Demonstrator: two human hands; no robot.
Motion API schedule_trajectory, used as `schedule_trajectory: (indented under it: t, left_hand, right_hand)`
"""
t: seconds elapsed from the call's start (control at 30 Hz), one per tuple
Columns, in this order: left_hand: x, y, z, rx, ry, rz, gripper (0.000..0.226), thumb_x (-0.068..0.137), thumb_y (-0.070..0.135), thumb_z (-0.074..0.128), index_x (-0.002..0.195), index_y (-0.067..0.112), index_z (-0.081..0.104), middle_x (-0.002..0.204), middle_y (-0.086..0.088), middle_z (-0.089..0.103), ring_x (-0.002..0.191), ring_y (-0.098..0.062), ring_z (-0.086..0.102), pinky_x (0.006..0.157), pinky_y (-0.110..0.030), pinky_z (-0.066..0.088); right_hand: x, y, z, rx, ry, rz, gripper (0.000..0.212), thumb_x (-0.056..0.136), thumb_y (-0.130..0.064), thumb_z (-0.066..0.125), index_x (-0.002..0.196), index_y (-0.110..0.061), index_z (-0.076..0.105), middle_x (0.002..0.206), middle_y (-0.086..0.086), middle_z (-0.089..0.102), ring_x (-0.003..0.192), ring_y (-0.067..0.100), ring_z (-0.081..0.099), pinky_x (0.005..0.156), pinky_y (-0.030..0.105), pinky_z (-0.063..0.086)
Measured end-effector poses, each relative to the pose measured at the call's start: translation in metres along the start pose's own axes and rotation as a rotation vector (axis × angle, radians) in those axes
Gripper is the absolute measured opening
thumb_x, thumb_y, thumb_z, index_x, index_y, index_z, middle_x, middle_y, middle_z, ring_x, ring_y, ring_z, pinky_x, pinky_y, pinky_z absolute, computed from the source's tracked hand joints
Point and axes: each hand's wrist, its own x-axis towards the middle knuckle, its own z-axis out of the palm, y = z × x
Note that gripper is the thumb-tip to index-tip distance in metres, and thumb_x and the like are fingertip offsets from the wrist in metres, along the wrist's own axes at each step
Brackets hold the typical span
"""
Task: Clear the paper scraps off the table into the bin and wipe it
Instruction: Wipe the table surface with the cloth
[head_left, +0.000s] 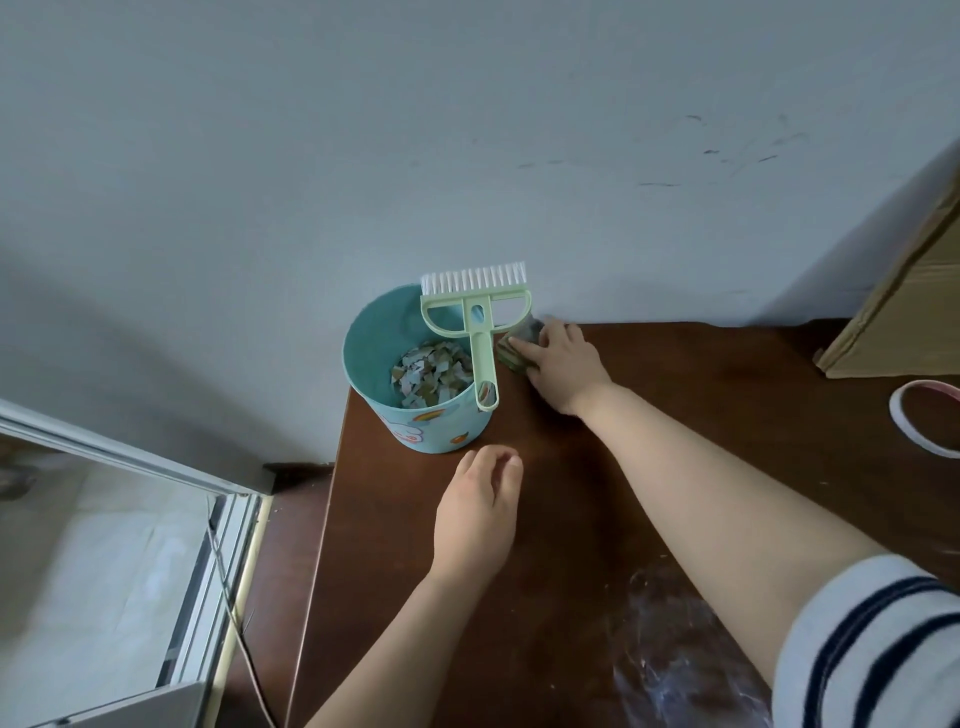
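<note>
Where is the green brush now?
In the head view, the green brush lies across the teal bin at the far left corner of the table, bristles toward the wall, left of the right hand.

The bin (431, 426) fills the counter's (727, 374) far left corner, its mouth partly barred by the brush (480, 343) lying across the rim; the wall (467, 156) closes the far edge; the right hand (558, 364) sits just beside the bin; a cardboard box (904, 312) and white ring (896, 415) crowd the right; crumpled clear plastic (675, 649) lies near; bare wood runs between.
</note>
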Motion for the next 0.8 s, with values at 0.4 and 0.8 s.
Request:
schedule_trajectory:
  t: [0.4,0.8]
  left_hand:
    - [-0.015,-0.007,0.002,0.001,0.044,-0.069,0.022,0.097,0.03,0.045,0.111,0.02,0.058,0.107,0.004,0.055,0.096,-0.015,0.054,0.08,-0.028,0.041]
    - [-0.004,-0.021,-0.044,-0.333,0.41,-0.19,0.087,0.072,0.02,0.08,0.141,0.02,0.028,0.139,0.0,0.028,0.121,-0.013,0.042,0.098,-0.035,0.042]
  right_hand:
    - [-0.118,-0.022,0.021,0.255,-0.045,-0.14,0.044,0.091,-0.029,0.055,0.134,-0.036,0.048,0.11,-0.003,0.04,0.103,0.021,0.04,0.087,0.029,0.036]
    - [-0.118,-0.044,-0.028,0.87,0.112,0.066,0.07,0.082,-0.032,0.069,0.143,-0.025,0.035,0.135,-0.004,0.04,0.123,0.012,0.041,0.1,0.027,0.04]
